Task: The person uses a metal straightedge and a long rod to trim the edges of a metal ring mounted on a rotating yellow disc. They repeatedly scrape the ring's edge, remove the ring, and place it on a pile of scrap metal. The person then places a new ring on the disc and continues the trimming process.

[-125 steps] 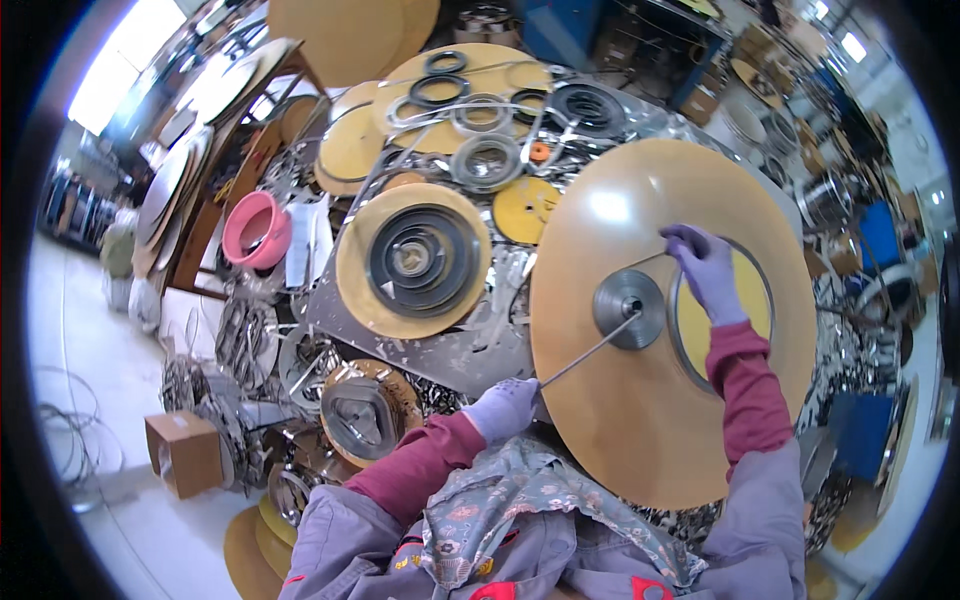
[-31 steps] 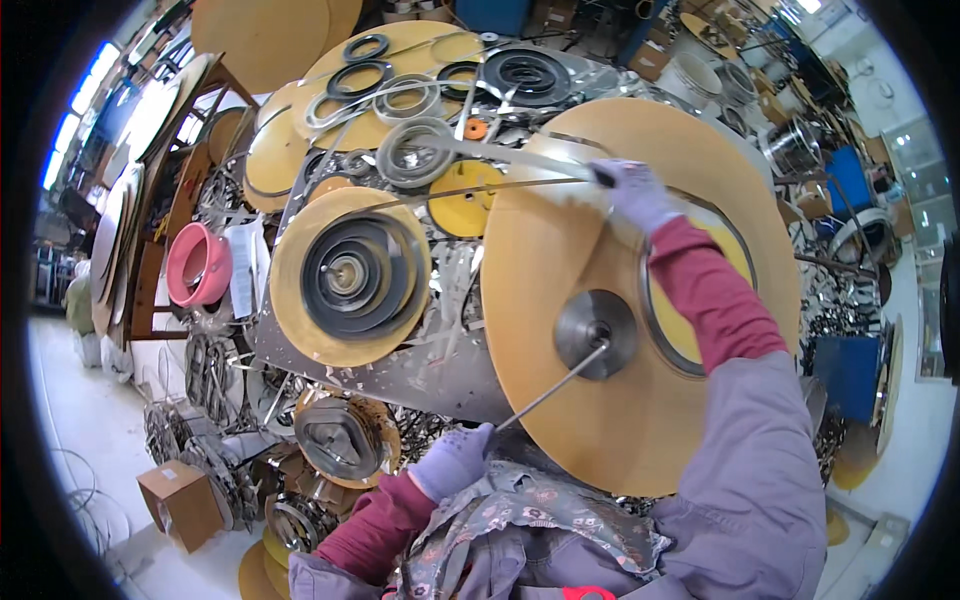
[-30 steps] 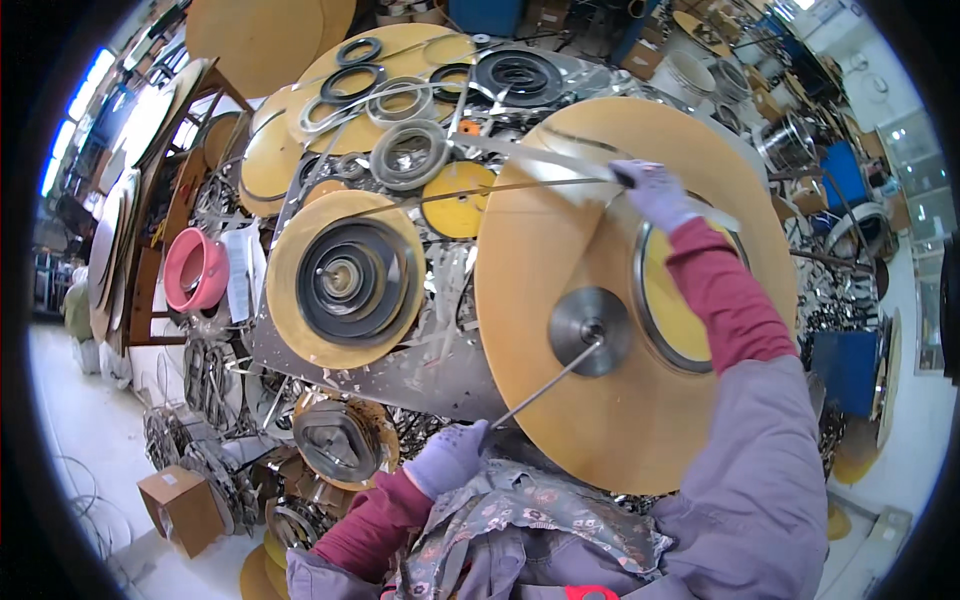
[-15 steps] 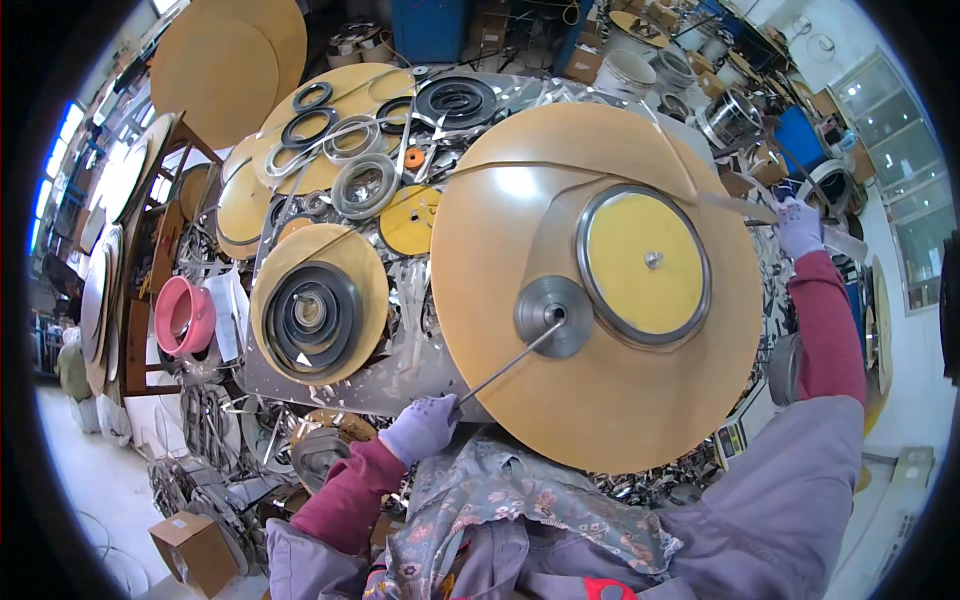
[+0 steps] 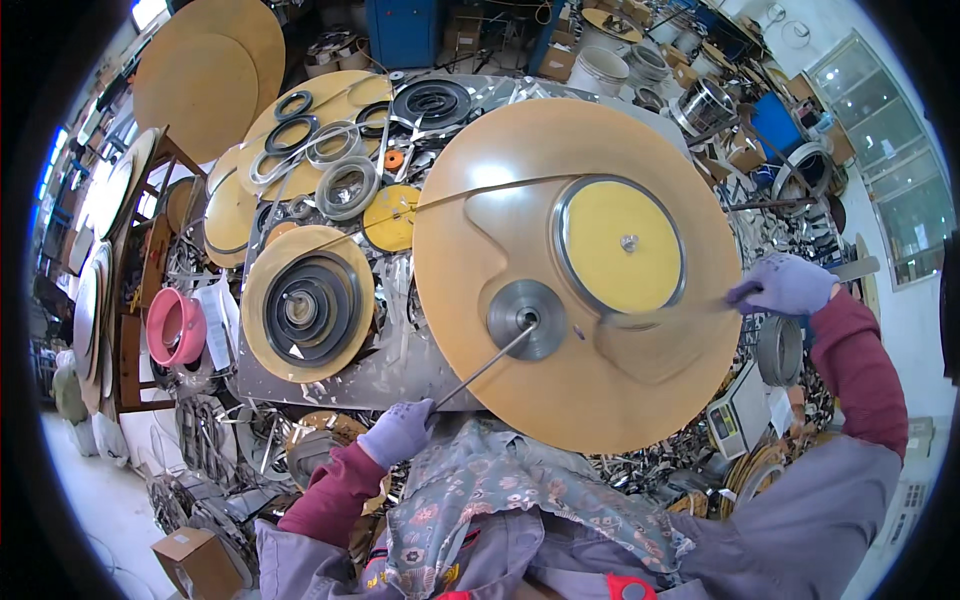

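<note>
Cluttered worktop [image 5: 410, 387], tan disc [image 5: 525, 250]
Left hand [image 5: 398, 433] grips a rod [image 5: 480, 370] slanting up-right to the hub [image 5: 507, 318]; right hand [image 5: 785, 283] clasps a blurred strip [image 5: 685, 313].

On the far part of the tabletop [image 5: 425, 372], a black coil [image 5: 408, 105], a grey coil [image 5: 369, 190] and a small orange ring [image 5: 399, 160] lie near one another. To the left, a pink bowl [image 5: 194, 325] sits beside white papers [image 5: 217, 322], with a cardboard box [image 5: 200, 562] in the lower corner. Toward the upper right are a white bucket [image 5: 598, 75], a blue bin [image 5: 778, 125] and a glass-fronted cabinet [image 5: 880, 155].
</note>
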The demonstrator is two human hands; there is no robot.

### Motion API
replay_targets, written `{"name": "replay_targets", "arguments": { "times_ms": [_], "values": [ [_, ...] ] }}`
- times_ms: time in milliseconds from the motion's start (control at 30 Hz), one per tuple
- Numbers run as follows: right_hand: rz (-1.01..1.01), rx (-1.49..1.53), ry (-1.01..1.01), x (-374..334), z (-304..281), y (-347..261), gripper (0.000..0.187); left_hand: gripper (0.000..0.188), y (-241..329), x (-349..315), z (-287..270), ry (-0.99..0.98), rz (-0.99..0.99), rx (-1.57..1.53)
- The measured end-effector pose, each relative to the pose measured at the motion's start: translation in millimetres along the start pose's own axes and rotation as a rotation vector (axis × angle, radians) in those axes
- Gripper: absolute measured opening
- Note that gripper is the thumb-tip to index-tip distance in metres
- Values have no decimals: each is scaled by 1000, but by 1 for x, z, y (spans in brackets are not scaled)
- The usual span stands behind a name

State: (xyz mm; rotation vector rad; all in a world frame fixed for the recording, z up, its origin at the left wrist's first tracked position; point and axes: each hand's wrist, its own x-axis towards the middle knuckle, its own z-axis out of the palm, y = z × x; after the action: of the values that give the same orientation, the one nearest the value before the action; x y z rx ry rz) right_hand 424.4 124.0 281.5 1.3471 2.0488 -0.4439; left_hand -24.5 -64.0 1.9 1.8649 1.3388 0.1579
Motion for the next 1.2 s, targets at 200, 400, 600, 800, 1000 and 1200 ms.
{"name": "replay_targets", "arguments": {
  "times_ms": [200,400,600,800,1000,1200],
  "values": [
    [-26,93,408,65,42,-23,26,19,-3,-9,1,1,-67,-32],
    [233,413,866,156,130,-7,30,18,10,9,-6,16,-75,-58],
    [359,403,726,219,177,-14,31,16,1,45,7,62,-59,-30],
    [390,391,652,201,179,-27,34,16,-10,65,-9,95,-121,-11],
    [377,348,573,180,174,-47,36,15,-5,70,-11,104,-79,18],
    [335,313,624,179,183,-47,37,14,-16,70,-12,73,-68,30]
  ]
}}
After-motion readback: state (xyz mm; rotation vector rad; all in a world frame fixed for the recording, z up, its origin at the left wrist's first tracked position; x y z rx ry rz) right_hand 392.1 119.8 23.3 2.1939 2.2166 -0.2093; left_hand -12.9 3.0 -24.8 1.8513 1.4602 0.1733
